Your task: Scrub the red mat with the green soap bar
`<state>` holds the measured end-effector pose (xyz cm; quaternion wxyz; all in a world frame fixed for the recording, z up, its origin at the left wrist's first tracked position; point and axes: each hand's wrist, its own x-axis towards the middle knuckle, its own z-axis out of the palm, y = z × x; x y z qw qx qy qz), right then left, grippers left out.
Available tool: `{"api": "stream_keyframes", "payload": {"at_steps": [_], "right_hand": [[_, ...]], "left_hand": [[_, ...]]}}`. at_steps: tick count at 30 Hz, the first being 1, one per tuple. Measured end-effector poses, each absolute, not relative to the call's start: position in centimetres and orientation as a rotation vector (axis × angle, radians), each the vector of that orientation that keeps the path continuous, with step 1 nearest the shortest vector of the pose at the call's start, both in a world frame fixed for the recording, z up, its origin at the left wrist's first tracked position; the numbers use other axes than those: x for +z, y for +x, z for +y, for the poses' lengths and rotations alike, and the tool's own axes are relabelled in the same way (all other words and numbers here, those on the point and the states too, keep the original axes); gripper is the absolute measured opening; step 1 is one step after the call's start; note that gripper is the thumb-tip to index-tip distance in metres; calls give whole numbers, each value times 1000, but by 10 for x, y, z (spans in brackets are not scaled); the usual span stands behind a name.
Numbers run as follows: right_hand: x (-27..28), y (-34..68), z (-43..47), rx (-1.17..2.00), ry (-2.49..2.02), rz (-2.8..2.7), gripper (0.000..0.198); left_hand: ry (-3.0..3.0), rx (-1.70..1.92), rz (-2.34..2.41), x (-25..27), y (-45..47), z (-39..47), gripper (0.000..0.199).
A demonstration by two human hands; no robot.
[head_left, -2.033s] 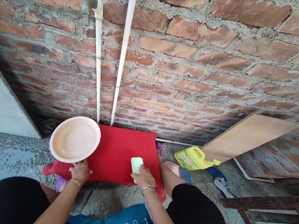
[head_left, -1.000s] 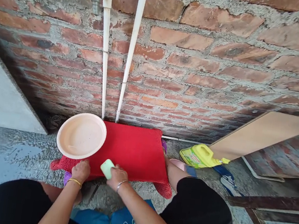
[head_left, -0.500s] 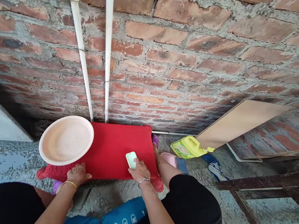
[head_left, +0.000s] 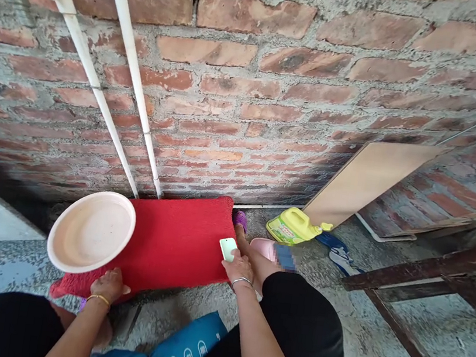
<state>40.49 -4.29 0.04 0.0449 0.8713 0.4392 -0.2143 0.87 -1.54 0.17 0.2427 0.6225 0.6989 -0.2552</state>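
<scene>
A red mat [head_left: 181,235] with shaggy ends is spread out between my legs in front of the brick wall. My right hand [head_left: 239,267] is closed on a pale green scrub brush [head_left: 227,248] at the mat's right end. The brush's flat back faces up, with a small hole near its tip; its underside is hidden against the mat. At the near left edge, my left hand [head_left: 108,285] grips the mat, thumb out to the right. Just beyond that hand, a pale pink basin [head_left: 91,233] rests on the mat's left end, its bottom looking wet.
A yellow detergent jug [head_left: 292,226] stands right of the mat, near blue-and-white slippers [head_left: 340,256] and a pink item [head_left: 262,247]. A board [head_left: 370,179] leans on the wall. White pipes [head_left: 136,99] run down at left. Dark wooden framing [head_left: 424,270] stands at right.
My right hand has slid the brush rightward across the mat to its right end. My left hand stays on the near left edge. The view has shifted a little.
</scene>
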Motion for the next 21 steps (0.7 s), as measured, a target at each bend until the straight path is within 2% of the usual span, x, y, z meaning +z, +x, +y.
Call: {"api": "stream_keyframes", "payload": {"at_steps": [5,9,14,18,21], "right_hand": [[15,417,-44,-692,2725,1176,51],[27,407,-41,-743,2712,1250,48],[37,401,-31,-766,2724,1069,47],[47,365,-18,-674,2687,1314,47],[50,300,-8,-756,2522,1564,47]], "left_hand": [[1701,-723,1913,10,11,-18,39],[1685,-687,1965,16,16,-23,39],[1598,-615,2007,19,3,-23,38],[1507,-580,2096,17,-11,-20,42],[1532,-547,2062,15,-14,-17,42]]}}
